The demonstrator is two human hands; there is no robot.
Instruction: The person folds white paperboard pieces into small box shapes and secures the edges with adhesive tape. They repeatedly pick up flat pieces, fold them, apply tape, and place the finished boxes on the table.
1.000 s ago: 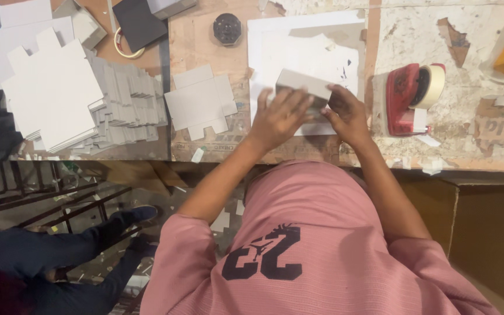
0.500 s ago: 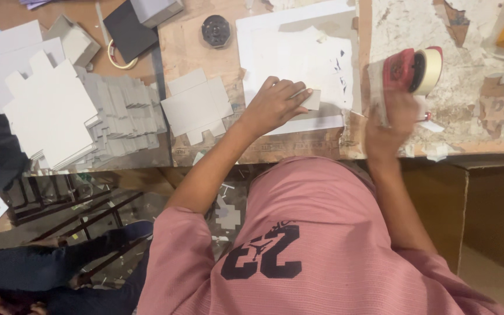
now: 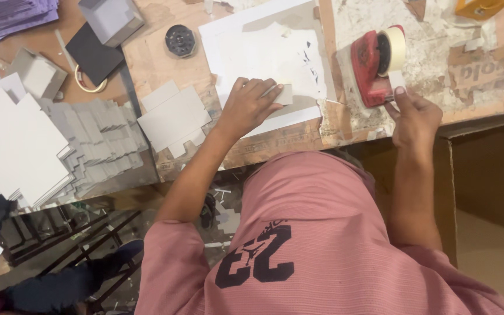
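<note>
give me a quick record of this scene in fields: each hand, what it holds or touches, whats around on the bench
left hand: pressing a small grey card piece onto the white sheet
right hand: pulling a strip of tape from the red tape dispenser
bench: worn, paper scraps stuck on
left side: flat grey card blanks, a stack of cut blanks
also: black round lid, folded grey box

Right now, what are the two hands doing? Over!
Left hand pressing small grey card piece on white sheet. Right hand pulling tape from red dispenser. Nothing between them.
</note>
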